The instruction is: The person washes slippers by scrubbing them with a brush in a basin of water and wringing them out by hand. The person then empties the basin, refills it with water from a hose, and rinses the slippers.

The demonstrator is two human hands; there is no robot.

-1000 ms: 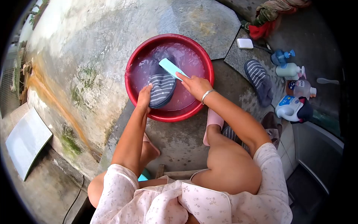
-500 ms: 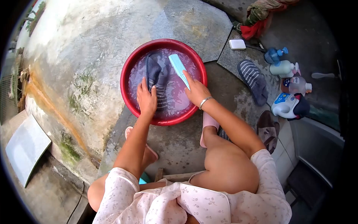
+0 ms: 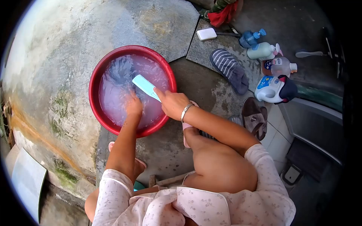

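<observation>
Water (image 3: 152,69), cloudy and pinkish purple, fills a round red plastic basin (image 3: 95,94) with a smooth, rolled rim, set on rough, stained concrete (image 3: 162,158). The right hand (image 3: 174,104) grasps a pale blue brush (image 3: 145,86) by one end, its long, flat back slanting up and to the left over the basin; the bristles are out of sight. A shiny, silver-coloured bracelet (image 3: 185,112) circles that wrist. The left hand (image 3: 134,104) dips into the water near the brush, fingers blurred beneath the surface, so whether it grips anything cannot be told. Beyond those fingers, a soft-edged, dark bluish shape (image 3: 122,70) lies submerged, its outline too murky to read. To the right of the basin, a plush grey-blue slipper (image 3: 230,71) with pale stripes across its rounded toe rests on a stone slab (image 3: 201,52), below a smooth, white, rectangular block (image 3: 206,34). Farther right stand a translucent blue pump bottle (image 3: 249,39) and a pale green one (image 3: 259,51).
</observation>
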